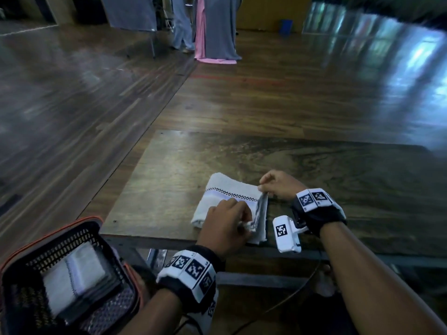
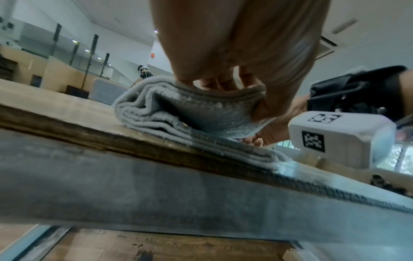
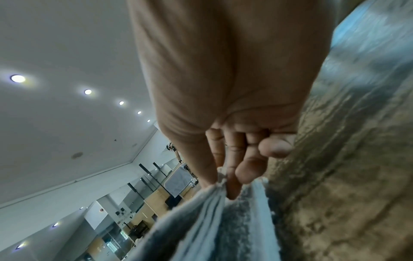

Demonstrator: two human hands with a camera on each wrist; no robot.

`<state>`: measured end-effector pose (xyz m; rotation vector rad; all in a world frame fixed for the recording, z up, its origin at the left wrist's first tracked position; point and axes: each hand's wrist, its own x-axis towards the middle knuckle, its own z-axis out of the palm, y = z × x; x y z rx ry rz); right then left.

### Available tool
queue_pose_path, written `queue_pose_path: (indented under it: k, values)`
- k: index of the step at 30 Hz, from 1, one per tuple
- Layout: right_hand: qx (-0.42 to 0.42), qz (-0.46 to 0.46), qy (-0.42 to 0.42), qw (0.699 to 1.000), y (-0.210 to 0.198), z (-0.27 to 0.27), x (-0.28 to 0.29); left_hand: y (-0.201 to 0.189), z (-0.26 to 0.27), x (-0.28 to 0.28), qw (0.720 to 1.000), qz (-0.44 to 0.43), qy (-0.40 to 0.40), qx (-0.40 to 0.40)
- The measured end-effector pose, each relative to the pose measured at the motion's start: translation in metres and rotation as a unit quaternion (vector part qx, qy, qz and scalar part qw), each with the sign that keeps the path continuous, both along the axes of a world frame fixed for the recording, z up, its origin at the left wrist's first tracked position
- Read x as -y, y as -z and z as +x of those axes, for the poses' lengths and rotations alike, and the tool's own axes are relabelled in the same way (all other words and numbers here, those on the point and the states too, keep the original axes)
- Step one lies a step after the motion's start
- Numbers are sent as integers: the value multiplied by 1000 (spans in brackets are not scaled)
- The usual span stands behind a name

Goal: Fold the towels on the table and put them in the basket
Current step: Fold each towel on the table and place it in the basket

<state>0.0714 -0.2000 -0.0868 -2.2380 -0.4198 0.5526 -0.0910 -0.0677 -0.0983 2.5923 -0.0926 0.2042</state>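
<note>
A white towel (image 1: 226,189) with a checked stripe lies partly folded at the near edge of the wooden table (image 1: 314,170). My left hand (image 1: 225,226) pinches its near right corner; the left wrist view shows the towel (image 2: 178,113) layers bunched under the fingers (image 2: 214,83). My right hand (image 1: 273,184) pinches the far right corner, lifting that edge; in the right wrist view thumb and fingers (image 3: 223,176) clamp the towel (image 3: 212,220) edge. A black mesh basket (image 1: 79,240) with an orange rim sits low at the left, holding one folded white towel (image 1: 72,274).
The table's near edge (image 1: 169,240) runs just under my left wrist. White tracker boxes with black markers sit on both wrists (image 1: 287,234). Beyond the table lies shiny wooden floor, with draped grey and pink cloth (image 1: 212,30) far back.
</note>
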Motion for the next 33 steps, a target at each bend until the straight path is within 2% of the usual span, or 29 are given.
queue_pose_path:
  k: [6,10,15,21,26,29,31,33]
  values:
    - [66,18,50,996,5,5,9,13,-2,11,993,111,33,4]
    - [89,6,52,995,9,3,7,17,-1,13,987,152,53,8]
    - [102,-11,56,993,12,6,7,16,-1,13,989,135,61,0]
    - [107,-103,56,987,21,1,6,18,-1,12,988,134,79,-24]
    - [161,-169,83,969,11,-13,11,-7,13,2,988,86,105,-77]
    - [218,-174,32,960,-1,-34,10,-22,26,-22,985,135,78,-68]
    - [247,-156,-37,956,-3,-55,4,-25,32,-44,980,179,49,-71]
    - [292,-150,-131,935,4,-80,-1,-24,37,-61,978,194,25,-78]
